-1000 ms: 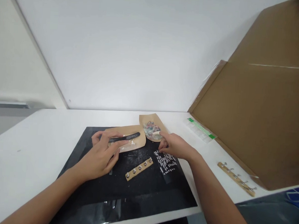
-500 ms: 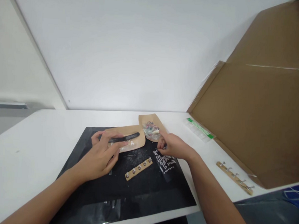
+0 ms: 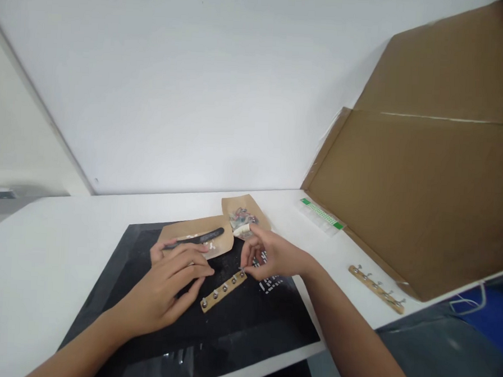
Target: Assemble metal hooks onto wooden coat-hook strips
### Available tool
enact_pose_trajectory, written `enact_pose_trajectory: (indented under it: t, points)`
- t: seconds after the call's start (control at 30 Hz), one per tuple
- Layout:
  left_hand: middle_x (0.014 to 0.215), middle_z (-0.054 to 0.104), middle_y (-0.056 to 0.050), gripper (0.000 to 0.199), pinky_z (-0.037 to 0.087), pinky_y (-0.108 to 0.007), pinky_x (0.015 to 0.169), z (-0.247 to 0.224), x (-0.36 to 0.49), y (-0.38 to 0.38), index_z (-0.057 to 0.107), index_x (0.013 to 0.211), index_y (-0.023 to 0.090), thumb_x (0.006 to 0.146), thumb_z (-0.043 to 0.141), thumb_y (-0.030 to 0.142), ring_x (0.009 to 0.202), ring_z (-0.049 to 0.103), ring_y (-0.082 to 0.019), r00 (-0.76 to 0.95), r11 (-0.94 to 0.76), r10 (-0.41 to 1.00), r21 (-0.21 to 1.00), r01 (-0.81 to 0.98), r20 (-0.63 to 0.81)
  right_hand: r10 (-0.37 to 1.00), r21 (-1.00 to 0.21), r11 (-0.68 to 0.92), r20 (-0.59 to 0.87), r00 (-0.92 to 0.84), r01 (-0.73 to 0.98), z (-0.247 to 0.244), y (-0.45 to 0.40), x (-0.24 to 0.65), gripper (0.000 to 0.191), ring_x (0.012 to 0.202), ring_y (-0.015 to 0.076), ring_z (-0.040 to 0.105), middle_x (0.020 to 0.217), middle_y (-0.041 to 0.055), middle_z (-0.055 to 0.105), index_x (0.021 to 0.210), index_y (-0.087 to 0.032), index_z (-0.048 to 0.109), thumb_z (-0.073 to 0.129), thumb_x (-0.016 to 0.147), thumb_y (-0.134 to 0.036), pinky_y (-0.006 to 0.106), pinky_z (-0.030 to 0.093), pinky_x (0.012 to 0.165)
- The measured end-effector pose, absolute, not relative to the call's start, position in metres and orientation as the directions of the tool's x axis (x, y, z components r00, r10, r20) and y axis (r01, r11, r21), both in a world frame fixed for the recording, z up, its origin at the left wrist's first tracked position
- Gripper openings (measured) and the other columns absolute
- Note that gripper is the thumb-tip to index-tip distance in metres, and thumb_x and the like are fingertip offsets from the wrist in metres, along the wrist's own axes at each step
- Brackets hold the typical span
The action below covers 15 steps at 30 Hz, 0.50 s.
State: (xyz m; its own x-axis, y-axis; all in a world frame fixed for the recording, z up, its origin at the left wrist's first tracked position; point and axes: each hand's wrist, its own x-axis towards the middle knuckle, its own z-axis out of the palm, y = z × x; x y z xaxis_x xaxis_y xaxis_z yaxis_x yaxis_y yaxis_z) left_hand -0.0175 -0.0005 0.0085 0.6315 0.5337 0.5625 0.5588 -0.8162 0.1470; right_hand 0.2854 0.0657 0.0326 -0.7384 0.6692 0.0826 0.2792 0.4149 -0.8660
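My left hand (image 3: 168, 288) is curled over a slim black strip with rounded ends, which looks like a nail file (image 3: 209, 237); it sits between the fingers above a brown paper pouch (image 3: 227, 244) with small white pieces on it. My right hand (image 3: 273, 257) is pinched at the far right end of a small wooden strip (image 3: 223, 294) set with several metal knobs bearing small pale pieces. What the fingertips hold there is too small to tell. A white piece (image 3: 241, 231) sticks out at the right index finger. Below the right palm lie rows of white bits (image 3: 272, 284).
A black mat (image 3: 243, 345) lies on the white table (image 3: 19, 272). Behind it is a second pouch (image 3: 236, 202) with colourful contents. To the right are a clear case with a green label (image 3: 321, 212), another wooden strip with metal pegs (image 3: 375, 288), and a large cardboard sheet (image 3: 424, 180).
My right hand has come down and left from the second pouch to the end of the wooden strip. My left hand has shifted slightly lower, still with the file. The view has turned slightly right.
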Motion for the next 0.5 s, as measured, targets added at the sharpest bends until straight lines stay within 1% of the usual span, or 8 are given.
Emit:
enact_pose_trajectory:
  t: [0.13,0.27,0.4,0.5]
  points:
    - [0.108,0.074,-0.004,0.025,0.028,-0.052,0.117,0.008,-0.009,-0.006,0.066,0.119,0.027,0.099,0.063,0.013,0.126,0.062,-0.027,0.591,-0.843,0.497,0.19,0.504,0.635,0.626,-0.928,0.322,0.061,-0.778,0.186,0.03,0.057,0.27,0.051,0.068,0.0103,0.065,0.092,-0.0016,0.075,0.094,-0.026,0.033,0.081,0.077,-0.022,0.024,0.048,0.059]
    - [0.107,0.074,-0.005,0.026,0.04,-0.049,0.11,0.005,-0.007,-0.006,0.068,0.12,0.028,0.098,0.067,0.014,0.125,0.063,-0.027,0.603,-0.866,0.483,0.243,0.438,0.634,0.595,-0.961,0.245,0.044,-0.803,0.129,0.027,0.052,0.258,0.056,0.069,0.01,0.065,0.09,-0.0027,0.075,0.093,-0.026,0.033,0.085,0.073,-0.022,0.023,0.048,0.06]
    - [0.106,0.074,-0.006,0.025,0.051,-0.046,0.106,0.003,-0.006,-0.004,0.07,0.119,0.027,0.098,0.067,0.013,0.12,0.065,-0.025,0.614,-0.878,0.476,0.303,0.37,0.63,0.593,-0.966,0.231,0.042,-0.804,0.12,0.023,0.05,0.252,0.054,0.068,0.0097,0.064,0.088,-0.004,0.074,0.094,-0.026,0.034,0.085,0.074,-0.025,0.023,0.047,0.061]
    - [0.106,0.073,-0.007,0.025,0.053,-0.044,0.105,0.002,-0.004,-0.002,0.071,0.118,0.025,0.098,0.065,0.01,0.116,0.066,-0.024,0.628,-0.884,0.468,0.331,0.33,0.622,0.615,-0.963,0.243,0.063,-0.786,0.113,0.02,0.049,0.248,0.052,0.067,0.0097,0.063,0.087,-0.0039,0.074,0.094,-0.026,0.035,0.084,0.075,-0.025,0.023,0.045,0.059]
